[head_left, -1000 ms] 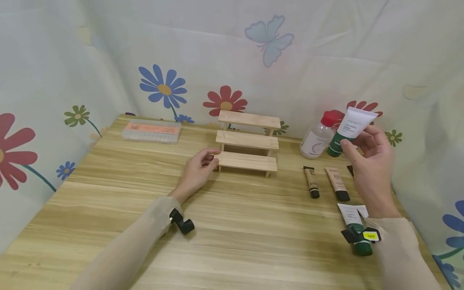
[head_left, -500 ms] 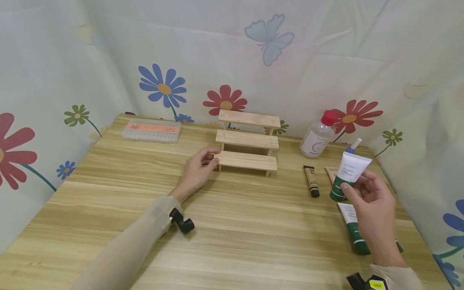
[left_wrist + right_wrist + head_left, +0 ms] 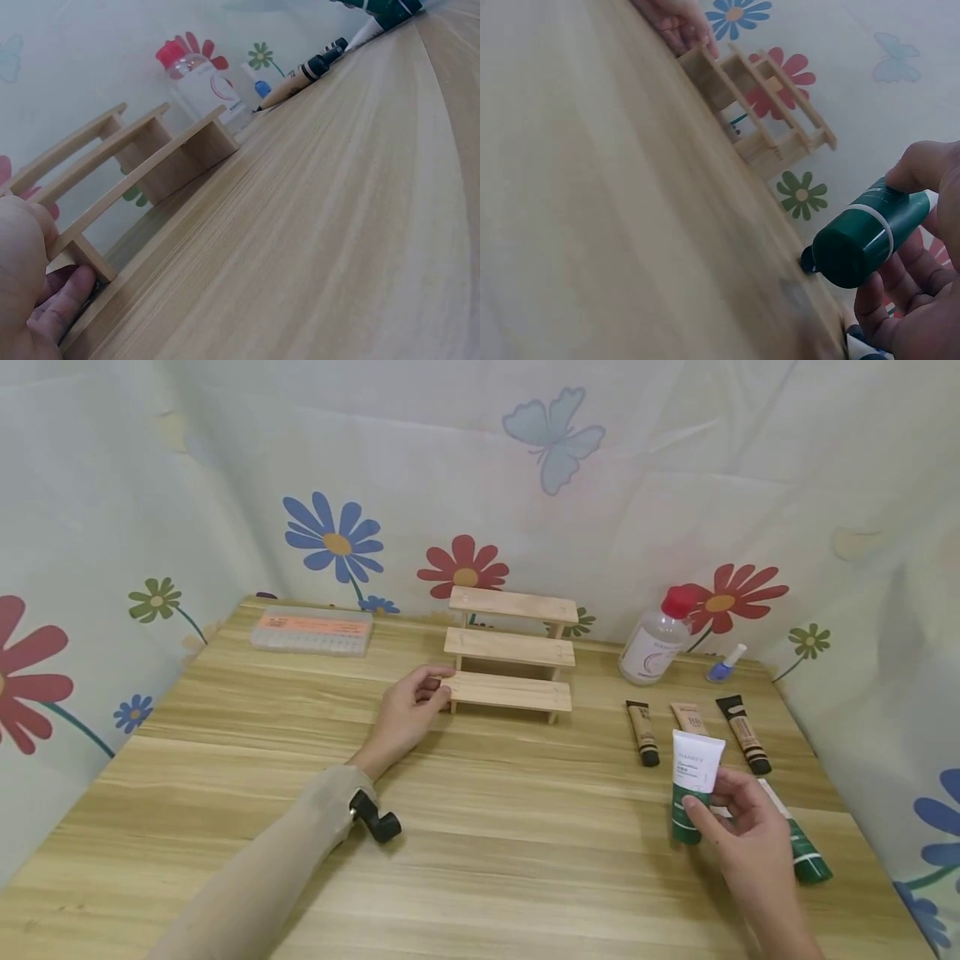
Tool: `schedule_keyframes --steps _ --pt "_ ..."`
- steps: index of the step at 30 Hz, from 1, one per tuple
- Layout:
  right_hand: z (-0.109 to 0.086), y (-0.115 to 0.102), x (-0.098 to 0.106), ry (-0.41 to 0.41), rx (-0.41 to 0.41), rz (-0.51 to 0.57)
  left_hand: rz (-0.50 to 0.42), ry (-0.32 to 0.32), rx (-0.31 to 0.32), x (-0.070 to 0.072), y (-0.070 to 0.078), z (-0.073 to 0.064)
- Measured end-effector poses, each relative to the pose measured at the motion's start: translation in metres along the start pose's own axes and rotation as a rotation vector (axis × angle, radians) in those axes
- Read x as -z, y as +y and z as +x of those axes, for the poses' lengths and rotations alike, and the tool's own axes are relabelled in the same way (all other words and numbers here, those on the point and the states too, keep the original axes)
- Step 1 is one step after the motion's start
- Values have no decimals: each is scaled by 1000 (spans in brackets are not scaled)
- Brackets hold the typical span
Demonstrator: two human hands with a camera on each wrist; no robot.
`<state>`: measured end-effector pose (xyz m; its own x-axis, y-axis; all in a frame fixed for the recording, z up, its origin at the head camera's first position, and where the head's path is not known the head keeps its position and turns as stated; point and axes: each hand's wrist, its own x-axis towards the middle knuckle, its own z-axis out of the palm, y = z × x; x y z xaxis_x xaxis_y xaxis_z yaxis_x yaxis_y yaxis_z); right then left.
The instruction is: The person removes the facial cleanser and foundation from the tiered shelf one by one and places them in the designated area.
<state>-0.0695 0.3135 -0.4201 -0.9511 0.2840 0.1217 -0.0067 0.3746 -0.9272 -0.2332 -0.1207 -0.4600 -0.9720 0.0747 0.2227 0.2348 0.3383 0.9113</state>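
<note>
A small three-step wooden stand [image 3: 510, 693] rises at the middle of the table. At the left end of its lowest step, my left hand [image 3: 399, 717] grips the edge, with the fingers by the end leg in the left wrist view. On the right, my right hand [image 3: 750, 847] pinches a white-and-green squeeze tube [image 3: 697, 764] between thumb and fingers. The tube is nearly upright, green cap [image 3: 847, 251] down, above the tabletop. Another green-and-white tube [image 3: 808, 856] lies behind this hand, partly hidden by it.
Beyond the held tube lie a slim beige tube [image 3: 642, 733], a BB cream tube [image 3: 688, 717] and a black-ended tube [image 3: 744, 735]. A red-capped bottle [image 3: 651, 647] and a blue nail polish bottle [image 3: 722, 671] stand behind. A flat clear case [image 3: 311, 632] is at back left.
My right hand has come down and toward me with the tube, away from the red-capped bottle, uncovering the nail polish and the black-ended tube. My left hand has stayed on the stand.
</note>
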Motion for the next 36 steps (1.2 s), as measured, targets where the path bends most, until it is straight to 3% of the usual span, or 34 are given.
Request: schedule_keyframes --steps 5,15,29,33,36 --pt "-10 7 -7 1 -2 -174 4 -2 7 0 0 0" --pt "-15 15 -14 -5 24 -214 7 -10 14 0 1 1" --pt "-15 15 -17 -39 -41 -306 5 -8 17 0 1 1" --pt "-16 14 -18 -13 -15 -344 0 -8 15 0 0 1" --pt "-17 11 -20 51 34 -381 -2 -10 13 0 1 1"
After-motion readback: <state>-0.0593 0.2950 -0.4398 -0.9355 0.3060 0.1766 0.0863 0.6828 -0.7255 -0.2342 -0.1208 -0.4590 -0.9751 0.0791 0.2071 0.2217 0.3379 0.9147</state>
